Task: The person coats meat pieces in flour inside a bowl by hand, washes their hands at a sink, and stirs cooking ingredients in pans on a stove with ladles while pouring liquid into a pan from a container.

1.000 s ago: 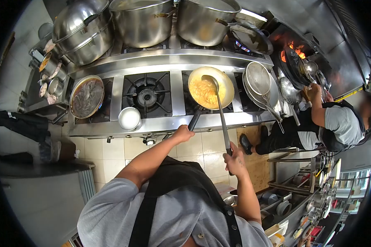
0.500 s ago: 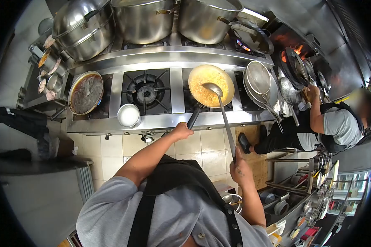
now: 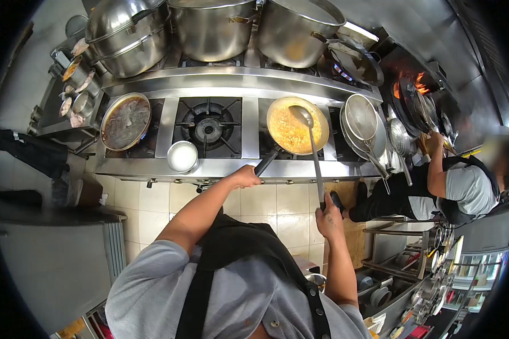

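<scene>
My left hand [image 3: 245,177] is closed around the black handle [image 3: 267,162] of a frying pan [image 3: 322,129] on the right part of the front stove row. Yellow-orange, bubbling food [image 3: 288,133] covers the pan's bottom. In my right hand [image 3: 330,219] is the dark grip of a long-handled metal ladle [image 3: 303,115]. The ladle's bowl rests in the food toward the pan's far side, and its shaft crosses the near rim.
A pan of dark liquid [image 3: 125,123] sits left of a bare burner [image 3: 208,129]. A white-filled container [image 3: 182,157] stands at the front edge. Large pots [image 3: 212,34] line the back. Strainers [image 3: 361,117] lie right; beyond, a co-worker [image 3: 464,186] stands near flames [image 3: 419,85].
The ladle's bowl has moved toward the pan's far rim. My left hand keeps its hold on the pan handle. The whole view has shifted slightly.
</scene>
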